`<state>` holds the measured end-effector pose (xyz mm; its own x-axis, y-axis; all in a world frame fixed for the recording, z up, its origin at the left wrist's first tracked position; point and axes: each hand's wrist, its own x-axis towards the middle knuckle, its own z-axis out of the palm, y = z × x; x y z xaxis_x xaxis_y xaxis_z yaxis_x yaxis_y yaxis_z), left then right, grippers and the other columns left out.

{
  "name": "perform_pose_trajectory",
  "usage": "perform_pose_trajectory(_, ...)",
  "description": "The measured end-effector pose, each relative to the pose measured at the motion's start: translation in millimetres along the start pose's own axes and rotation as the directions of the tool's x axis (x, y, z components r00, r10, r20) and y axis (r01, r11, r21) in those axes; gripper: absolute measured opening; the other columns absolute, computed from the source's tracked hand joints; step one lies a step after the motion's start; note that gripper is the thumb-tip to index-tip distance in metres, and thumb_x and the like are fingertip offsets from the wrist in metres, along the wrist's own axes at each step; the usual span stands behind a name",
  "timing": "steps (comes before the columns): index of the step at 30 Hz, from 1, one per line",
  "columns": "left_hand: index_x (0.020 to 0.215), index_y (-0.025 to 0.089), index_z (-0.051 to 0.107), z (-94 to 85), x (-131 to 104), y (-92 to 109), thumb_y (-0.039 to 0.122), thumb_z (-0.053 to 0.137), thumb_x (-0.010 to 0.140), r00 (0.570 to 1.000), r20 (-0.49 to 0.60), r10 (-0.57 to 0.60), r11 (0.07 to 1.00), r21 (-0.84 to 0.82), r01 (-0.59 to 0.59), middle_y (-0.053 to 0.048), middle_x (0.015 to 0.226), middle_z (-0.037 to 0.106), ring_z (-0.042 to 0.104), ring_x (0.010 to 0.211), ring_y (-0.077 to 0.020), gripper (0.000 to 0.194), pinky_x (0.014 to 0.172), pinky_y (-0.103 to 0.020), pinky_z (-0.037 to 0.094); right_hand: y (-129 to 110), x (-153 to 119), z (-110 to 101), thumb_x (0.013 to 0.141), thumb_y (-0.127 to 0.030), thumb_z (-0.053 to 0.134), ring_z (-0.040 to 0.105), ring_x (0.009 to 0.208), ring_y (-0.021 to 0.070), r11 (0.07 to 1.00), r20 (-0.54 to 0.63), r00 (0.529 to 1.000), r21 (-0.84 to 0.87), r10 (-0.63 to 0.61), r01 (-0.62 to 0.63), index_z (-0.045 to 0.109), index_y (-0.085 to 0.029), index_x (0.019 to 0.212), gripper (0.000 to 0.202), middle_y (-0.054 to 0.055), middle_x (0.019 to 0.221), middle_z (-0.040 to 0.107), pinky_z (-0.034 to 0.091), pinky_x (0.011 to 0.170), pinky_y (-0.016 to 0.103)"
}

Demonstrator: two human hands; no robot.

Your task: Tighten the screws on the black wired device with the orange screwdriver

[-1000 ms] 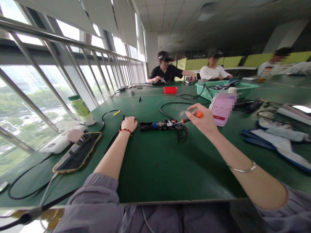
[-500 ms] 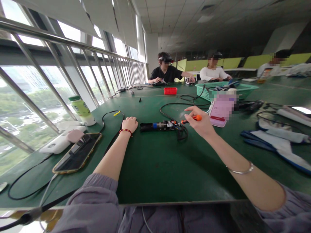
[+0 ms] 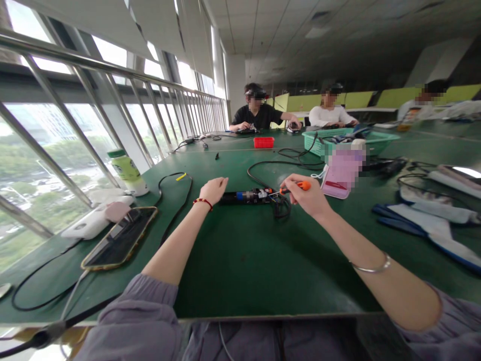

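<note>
A black cylindrical device (image 3: 230, 198) with a blue band lies sideways on the green table. Its right end has silver and orange parts and a bunch of black wires (image 3: 281, 206). My right hand (image 3: 305, 196) is closed around an orange-handled screwdriver (image 3: 303, 186), whose thin shaft points left to the parts at that end. At the device's left end, my left hand (image 3: 212, 191) has its fingers curled and partly covers the black end. Most of its fingertips are hidden, so I cannot make out what lies between them.
Left are a phone (image 3: 119, 239), a white power bank (image 3: 84, 223) and a green-capped bottle (image 3: 128, 173). A pink phone (image 3: 343, 173), a green basket (image 3: 315, 144) and a red tray (image 3: 263, 143) stand beyond. Gloves (image 3: 432, 220) lie right. Several people sit across.
My left hand has moved right, from beside the device onto its left end. My right hand's fingers have closed in further around the screwdriver handle. The device stays in place.
</note>
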<state>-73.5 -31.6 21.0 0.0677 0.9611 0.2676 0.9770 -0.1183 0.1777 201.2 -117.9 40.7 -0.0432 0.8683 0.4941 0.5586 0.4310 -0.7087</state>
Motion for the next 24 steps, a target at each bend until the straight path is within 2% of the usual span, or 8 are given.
perform_pose_trajectory(2, 0.100, 0.021, 0.066, 5.7, -5, 18, 0.044, 0.024, 0.097, 0.984, 0.028, 0.178, 0.984, 0.026, -0.179, -0.006, 0.108, 0.069, 0.063, 0.098, -0.0213, 0.048, 0.080, -0.030, 0.046, 0, 0, 0, 0.083, -0.045, 0.046, 0.053, 0.047, 0.0146, 1.000, 0.008, 1.000, 0.003, -0.002, 0.002, 0.064, -0.020, 0.072, 0.032, -0.003, 0.043, 0.050, 0.039, 0.051, 0.026)
perform_pose_trajectory(4, 0.106, 0.021, 0.064, 11.0, -11, 33, 0.045, 0.025, 0.097, 0.947, 0.045, 0.317, 0.948, 0.023, -0.318, -0.006, 0.113, 0.067, 0.061, 0.102, -0.0208, 0.047, 0.084, -0.030, 0.045, 0, 0, 0, 0.083, -0.044, 0.046, 0.053, 0.048, 0.0147, 1.000, 0.019, 1.000, 0.005, -0.003, 0.003, 0.064, -0.020, 0.072, 0.032, -0.003, 0.043, 0.051, 0.039, 0.051, 0.026)
perform_pose_trajectory(7, 0.111, 0.020, 0.062, 12.6, -17, 43, 0.053, 0.032, 0.094, 0.915, 0.062, 0.400, 0.914, 0.048, -0.403, -0.007, 0.112, 0.066, 0.060, 0.103, -0.0225, 0.048, 0.086, -0.031, 0.045, -2, -1, 0, 0.083, -0.044, 0.045, 0.053, 0.048, 0.0146, 1.000, 0.040, 0.999, 0.005, -0.013, 0.013, 0.063, -0.020, 0.073, 0.031, -0.003, 0.043, 0.051, 0.040, 0.051, 0.026)
perform_pose_trajectory(10, 0.105, 0.020, 0.063, 8.0, -16, 40, 0.061, 0.043, 0.086, 0.892, 0.136, 0.431, 0.897, 0.049, -0.440, -0.007, 0.106, 0.067, 0.061, 0.098, -0.0236, 0.049, 0.082, -0.031, 0.046, -5, -2, 0, 0.083, -0.043, 0.045, 0.053, 0.048, 0.0143, 1.000, 0.063, 0.998, 0.008, -0.027, 0.026, 0.063, -0.020, 0.073, 0.031, -0.003, 0.044, 0.051, 0.040, 0.052, 0.026)
perform_pose_trajectory(13, 0.103, 0.021, 0.063, 4.8, -12, 33, 0.060, 0.045, 0.085, 0.890, 0.170, 0.424, 0.901, 0.026, -0.434, -0.006, 0.104, 0.067, 0.061, 0.096, -0.0227, 0.047, 0.079, -0.030, 0.046, -5, -2, 0, 0.083, -0.041, 0.045, 0.053, 0.048, 0.0137, 0.999, 0.093, 0.995, -0.014, -0.028, 0.029, 0.063, -0.020, 0.076, 0.029, -0.003, 0.047, 0.052, 0.040, 0.054, 0.026)
perform_pose_trajectory(17, 0.101, 0.021, 0.063, 4.3, -7, 21, 0.061, 0.046, 0.084, 0.924, 0.158, 0.350, 0.931, 0.056, -0.362, -0.006, 0.106, 0.067, 0.063, 0.094, -0.0226, 0.047, 0.075, -0.028, 0.046, -4, -3, 2, 0.082, -0.041, 0.049, 0.056, 0.056, 0.0139, 0.989, 0.220, 0.975, -0.134, -0.029, 0.060, 0.063, -0.022, 0.092, 0.025, -0.002, 0.061, 0.061, 0.040, 0.058, 0.027)
perform_pose_trajectory(21, 0.102, 0.022, 0.063, -0.3, -5, 2, 0.059, 0.048, 0.084, 0.969, 0.103, 0.225, 0.967, 0.095, -0.235, -0.005, 0.107, 0.067, 0.063, 0.097, -0.0237, 0.044, 0.075, -0.029, 0.047, -3, -7, 9, 0.081, -0.044, 0.054, 0.060, 0.070, 0.0168, 0.924, 0.426, 0.900, -0.302, -0.091, 0.236, 0.059, -0.028, 0.110, 0.034, 0.001, 0.086, 0.067, 0.042, 0.065, 0.029)
perform_pose_trajectory(24, 0.107, 0.022, 0.061, -4.6, -7, -14, 0.058, 0.047, 0.085, 0.995, 0.053, 0.083, 0.981, 0.172, -0.091, -0.008, 0.108, 0.068, 0.063, 0.098, -0.0257, 0.044, 0.076, -0.031, 0.047, -3, -10, 14, 0.081, -0.044, 0.055, 0.062, 0.072, 0.0165, 0.899, 0.525, 0.845, -0.314, -0.104, 0.306, 0.056, -0.031, 0.119, 0.040, 0.001, 0.091, 0.067, 0.043, 0.066, 0.028)
